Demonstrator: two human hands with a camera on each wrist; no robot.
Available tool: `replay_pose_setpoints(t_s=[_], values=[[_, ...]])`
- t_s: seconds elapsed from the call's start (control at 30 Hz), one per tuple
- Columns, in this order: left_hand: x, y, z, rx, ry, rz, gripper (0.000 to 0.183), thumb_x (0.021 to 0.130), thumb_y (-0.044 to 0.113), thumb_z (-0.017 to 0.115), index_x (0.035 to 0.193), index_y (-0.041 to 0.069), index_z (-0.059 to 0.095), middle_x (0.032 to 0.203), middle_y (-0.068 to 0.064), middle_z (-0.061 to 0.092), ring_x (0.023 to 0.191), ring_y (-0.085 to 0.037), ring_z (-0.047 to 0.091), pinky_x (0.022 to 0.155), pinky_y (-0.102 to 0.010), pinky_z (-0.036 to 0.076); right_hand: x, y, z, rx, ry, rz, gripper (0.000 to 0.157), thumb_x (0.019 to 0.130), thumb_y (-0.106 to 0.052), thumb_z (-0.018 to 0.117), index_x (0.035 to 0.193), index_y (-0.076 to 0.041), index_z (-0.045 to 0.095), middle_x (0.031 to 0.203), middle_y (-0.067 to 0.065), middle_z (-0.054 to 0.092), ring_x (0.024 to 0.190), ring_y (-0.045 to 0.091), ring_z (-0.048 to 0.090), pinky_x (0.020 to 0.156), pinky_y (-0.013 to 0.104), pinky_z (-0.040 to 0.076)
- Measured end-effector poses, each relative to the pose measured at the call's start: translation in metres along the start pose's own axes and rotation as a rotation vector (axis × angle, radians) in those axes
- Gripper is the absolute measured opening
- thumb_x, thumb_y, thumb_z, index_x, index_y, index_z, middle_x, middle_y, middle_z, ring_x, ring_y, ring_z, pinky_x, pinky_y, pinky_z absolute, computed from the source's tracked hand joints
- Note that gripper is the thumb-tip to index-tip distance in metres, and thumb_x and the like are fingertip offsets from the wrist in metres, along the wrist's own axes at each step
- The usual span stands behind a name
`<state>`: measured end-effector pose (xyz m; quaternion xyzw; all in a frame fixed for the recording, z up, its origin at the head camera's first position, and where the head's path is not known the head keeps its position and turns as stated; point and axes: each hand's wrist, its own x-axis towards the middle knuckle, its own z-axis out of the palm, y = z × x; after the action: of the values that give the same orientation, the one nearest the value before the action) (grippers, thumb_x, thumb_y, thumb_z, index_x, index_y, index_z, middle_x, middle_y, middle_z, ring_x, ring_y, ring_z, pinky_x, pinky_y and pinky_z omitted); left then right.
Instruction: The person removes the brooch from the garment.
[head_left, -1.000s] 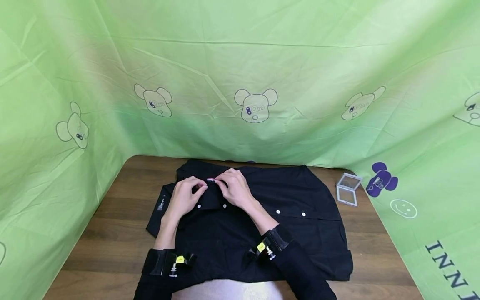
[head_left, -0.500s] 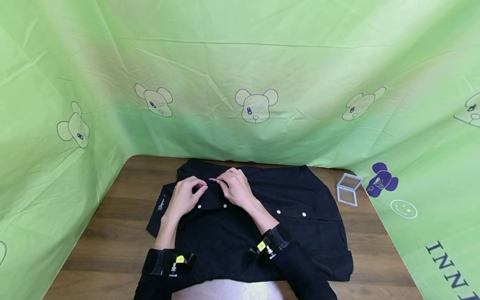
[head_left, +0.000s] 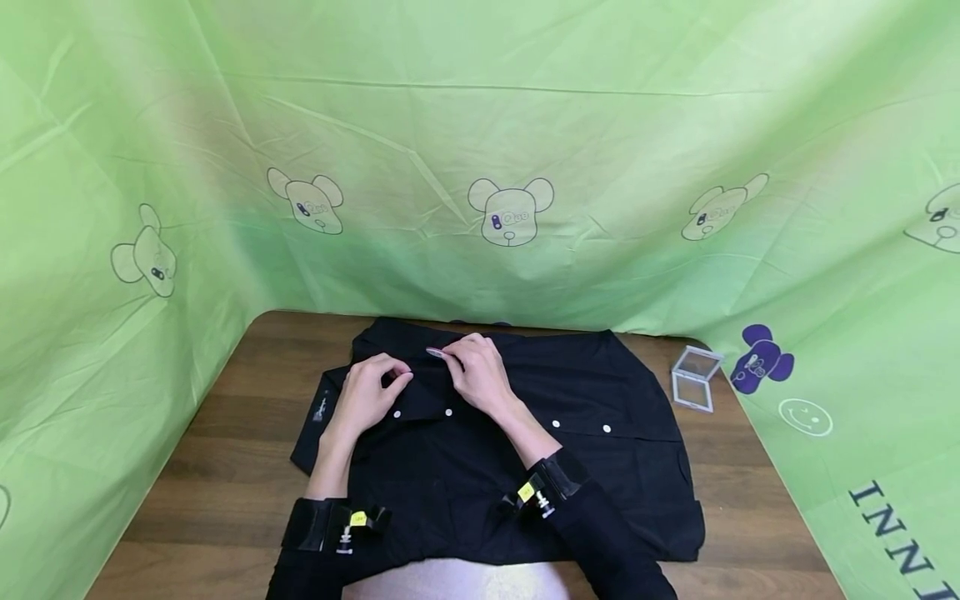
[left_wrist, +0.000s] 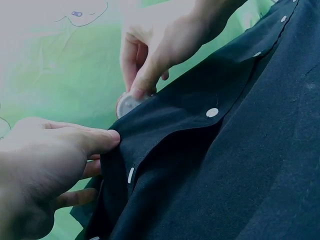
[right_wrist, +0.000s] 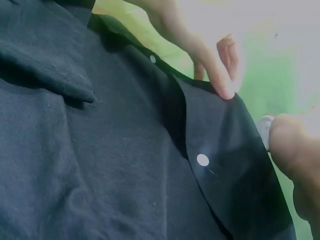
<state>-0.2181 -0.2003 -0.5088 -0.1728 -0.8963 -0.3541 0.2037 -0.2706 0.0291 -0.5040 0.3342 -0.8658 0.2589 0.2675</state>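
Note:
A black shirt (head_left: 585,383) with white buttons lies spread out in front of me. My left hand (head_left: 369,392) pinches the shirt's edge between thumb and fingers near the collar; in the left wrist view the cloth lifts away there, leaving a gap below the button band. My right hand (head_left: 480,375) pinches a small round disc (left_wrist: 129,105), pale grey with a reddish rim, like a pin badge. In the left wrist view the disc stands just behind the raised cloth edge, partly covered by the right thumb. The right wrist view shows only a sliver of it.
A small hinged frame or case (head_left: 693,379) stands opened at the right back of the wooden table (head_left: 217,475). Green printed curtain (head_left: 510,275) hangs close behind the shirt and along both sides. A camera mount is strapped to each wrist.
My right hand has drawn the disc a little to the right and up, away from the left fingertips. The left hand keeps its pinch on the shirt in nearly the same spot.

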Motion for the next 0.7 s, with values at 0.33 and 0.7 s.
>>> replay_pose_setpoints(t_s=[0.33, 0.7], values=[[-0.002, -0.003, 0.000, 0.037, -0.014, -0.038, 0.007, 0.090, 0.021, 0.080, 0.089, 0.015, 0.078, 0.087, 0.004, 0.071, 0.082, -0.015, 0.064, 0.072, -0.039, 0.052, -0.007, 0.009, -0.010, 0.134, 0.155, 0.074, 0.008, 0.090, -0.010, 0.077, 0.094, -0.005, 0.083, 0.090, 0.002, 0.079, 0.092, 0.016, 0.065, 0.085, 0.035, 0.053], [-0.004, -0.001, -0.001, 0.081, -0.097, -0.082, 0.006, 0.091, 0.020, 0.080, 0.092, 0.014, 0.078, 0.092, 0.002, 0.071, 0.084, -0.017, 0.064, 0.071, -0.041, 0.053, -0.022, 0.017, -0.035, 0.195, 0.244, 0.082, 0.006, 0.088, -0.007, 0.078, 0.090, -0.003, 0.083, 0.087, 0.004, 0.079, 0.087, 0.017, 0.067, 0.079, 0.035, 0.055]])
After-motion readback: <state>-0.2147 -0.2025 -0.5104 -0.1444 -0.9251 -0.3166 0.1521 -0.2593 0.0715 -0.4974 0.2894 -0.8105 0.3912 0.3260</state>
